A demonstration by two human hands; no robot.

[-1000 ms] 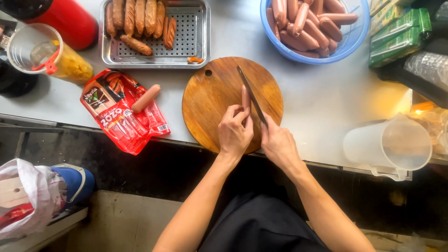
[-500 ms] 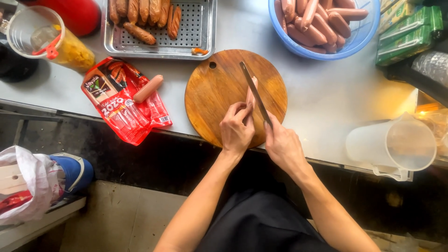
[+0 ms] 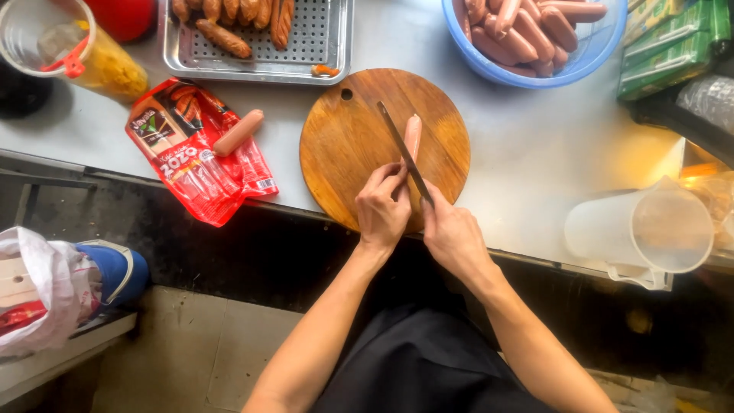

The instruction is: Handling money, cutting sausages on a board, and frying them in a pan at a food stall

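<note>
At the near edge of the round wooden cutting board [image 3: 344, 145], the left hand [image 3: 382, 210] rests with its fingers curled together, the fingertips touching the near end of a pink sausage [image 3: 413, 138] that lies on the board's right half. Just right of it, the right hand [image 3: 451, 233] is clamped on the handle of a knife [image 3: 404, 153], whose blade runs along the sausage's left side. Left of the board lies a red sausage packet [image 3: 191, 157]. Farther off stand a perforated metal tray [image 3: 306, 46] and a blue bowl [image 3: 535, 73] of sausages.
</note>
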